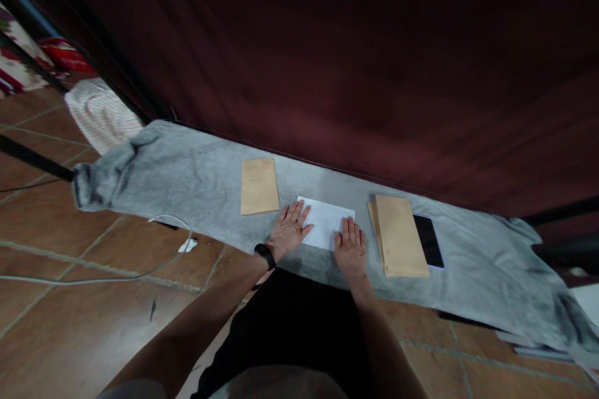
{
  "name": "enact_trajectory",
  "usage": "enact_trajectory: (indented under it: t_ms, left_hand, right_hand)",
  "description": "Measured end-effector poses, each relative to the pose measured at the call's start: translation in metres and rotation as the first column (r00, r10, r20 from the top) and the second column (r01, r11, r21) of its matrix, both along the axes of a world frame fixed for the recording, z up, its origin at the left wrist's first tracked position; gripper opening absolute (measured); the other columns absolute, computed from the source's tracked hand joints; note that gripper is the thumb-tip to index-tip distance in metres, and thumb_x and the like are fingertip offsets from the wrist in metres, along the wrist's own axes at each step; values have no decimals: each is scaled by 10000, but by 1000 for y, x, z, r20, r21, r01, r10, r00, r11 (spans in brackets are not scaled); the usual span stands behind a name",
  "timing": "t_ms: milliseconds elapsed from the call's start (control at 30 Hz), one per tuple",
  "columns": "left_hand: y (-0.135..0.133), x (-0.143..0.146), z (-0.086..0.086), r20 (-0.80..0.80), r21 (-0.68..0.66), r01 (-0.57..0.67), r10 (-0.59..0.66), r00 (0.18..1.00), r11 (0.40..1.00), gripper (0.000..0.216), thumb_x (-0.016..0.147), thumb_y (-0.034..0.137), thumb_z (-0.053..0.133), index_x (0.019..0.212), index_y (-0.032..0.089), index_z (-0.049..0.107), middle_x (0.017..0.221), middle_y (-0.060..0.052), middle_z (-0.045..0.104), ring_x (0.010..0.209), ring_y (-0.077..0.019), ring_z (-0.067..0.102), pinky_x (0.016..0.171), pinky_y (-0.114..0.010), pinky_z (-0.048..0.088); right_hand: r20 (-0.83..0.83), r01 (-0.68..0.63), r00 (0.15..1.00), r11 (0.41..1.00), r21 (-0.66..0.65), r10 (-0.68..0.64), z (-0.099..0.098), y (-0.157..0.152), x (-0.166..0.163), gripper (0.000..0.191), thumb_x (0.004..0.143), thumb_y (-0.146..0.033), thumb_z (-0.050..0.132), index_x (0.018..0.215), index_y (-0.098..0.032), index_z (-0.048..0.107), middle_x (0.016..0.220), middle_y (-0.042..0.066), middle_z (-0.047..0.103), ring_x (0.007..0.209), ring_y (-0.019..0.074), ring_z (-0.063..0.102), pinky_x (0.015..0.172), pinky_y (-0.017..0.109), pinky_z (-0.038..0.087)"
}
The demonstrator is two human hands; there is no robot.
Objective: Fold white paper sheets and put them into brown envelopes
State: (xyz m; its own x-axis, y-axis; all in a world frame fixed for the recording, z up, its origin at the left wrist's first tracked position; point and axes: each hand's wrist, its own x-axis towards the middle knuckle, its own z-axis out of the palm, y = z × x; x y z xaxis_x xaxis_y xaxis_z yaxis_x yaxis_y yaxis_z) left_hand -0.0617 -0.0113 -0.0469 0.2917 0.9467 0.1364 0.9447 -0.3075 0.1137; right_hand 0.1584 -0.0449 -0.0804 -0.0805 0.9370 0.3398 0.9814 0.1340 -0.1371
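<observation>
A white sheet of paper (pixel 324 223) lies flat on the grey cloth in front of me. My left hand (pixel 289 229) rests on its left end, fingers spread and pointing away from me; a dark band circles that wrist. On the paper's right end lies my right hand (pixel 350 245), its fingers stretched out flat. A single brown envelope (pixel 259 187) with a small reddish mark sits just beyond my left hand. To the right of my right hand is a stack of brown envelopes (pixel 402 235), slightly fanned at its left edge.
A dark phone (pixel 428 242) lies partly under the envelope stack. Grey cloth (pixel 196 168) covers the long narrow surface, backed by a dark red curtain (pixel 299 62). At left, a pale cable (pixel 116 278) runs across the tiled floor, and a striped cloth (pixel 105 112) hangs near dark bars.
</observation>
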Motion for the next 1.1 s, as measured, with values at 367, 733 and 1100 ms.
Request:
enact_trajectory:
  t_ms: [367, 733, 1100]
  left_hand:
    - [-6, -8, -3, 15, 1, 3, -3, 1000, 1000, 599, 1033, 463, 344, 1553, 166, 376, 1637, -131, 318, 1517, -284, 291, 1254, -493, 150]
    - [-10, -11, -2, 30, 22, 2, -3, 1000, 1000, 590, 1032, 458, 348, 1544, 167, 391, 1627, -130, 338, 1519, -278, 288, 1240, -505, 200]
    - [-15, 8, -3, 55, 47, -11, 9, 998, 999, 593, 1027, 342, 268, 1540, 62, 373, 1615, -155, 349, 1529, -254, 262, 1262, -456, 203]
  right_hand:
    - [-76, -10, 997, 1000, 16, 11, 7, -6, -9, 578, 1057, -336, 267, 1572, -77, 311, 1583, 213, 389, 1456, 316, 377, 1159, 547, 307]
    - [-12, -20, 1000, 1000, -10, 20, 6, -32, -17, 562, 1064, -372, 329, 1541, -79, 382, 1567, 195, 423, 1435, 298, 411, 1180, 506, 276]
    - [-22, 44, 999, 999, 13, -44, 6, -35, 1, 543, 1062, -333, 323, 1543, -89, 382, 1539, 181, 471, 1422, 295, 431, 1175, 499, 285]
